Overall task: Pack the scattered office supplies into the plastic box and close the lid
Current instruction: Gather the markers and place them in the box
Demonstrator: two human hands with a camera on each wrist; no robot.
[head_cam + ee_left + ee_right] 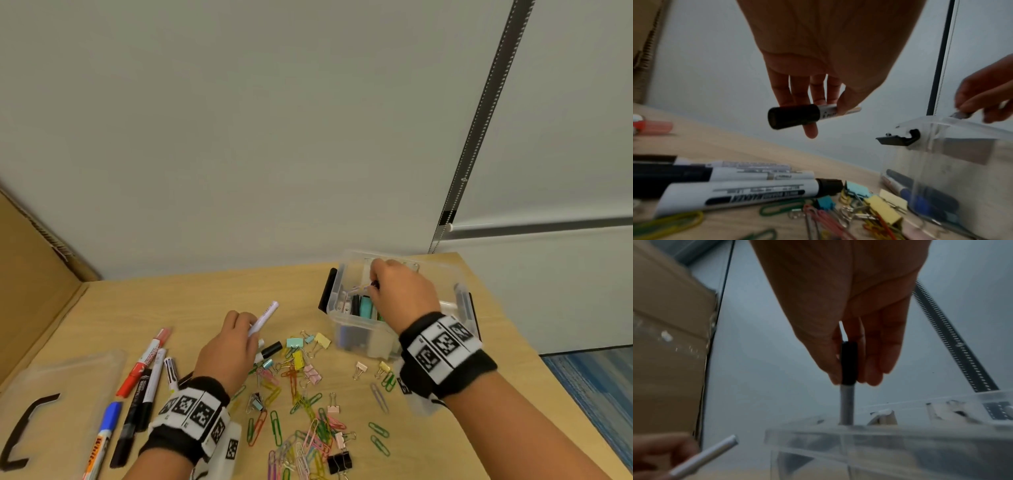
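Observation:
The clear plastic box (356, 323) stands open at the table's back right, with markers and clips inside. My right hand (375, 284) hovers over it and pinches the black cap of a grey-barrelled marker (847, 369), which stands upright with its lower end inside the box rim (859, 430). My left hand (246, 329) is raised left of the box and grips a white marker (263, 317) with a black cap (793, 116). Scattered paper clips (308, 435) and binder clips (301, 356) lie between my arms. Several markers (144, 377) lie to the left.
The clear lid (61, 394) with a black handle lies flat at the near left. A cardboard sheet (30, 291) leans at the far left. A black latch (898, 139) sticks out from the box's left side. The table edge runs down the right.

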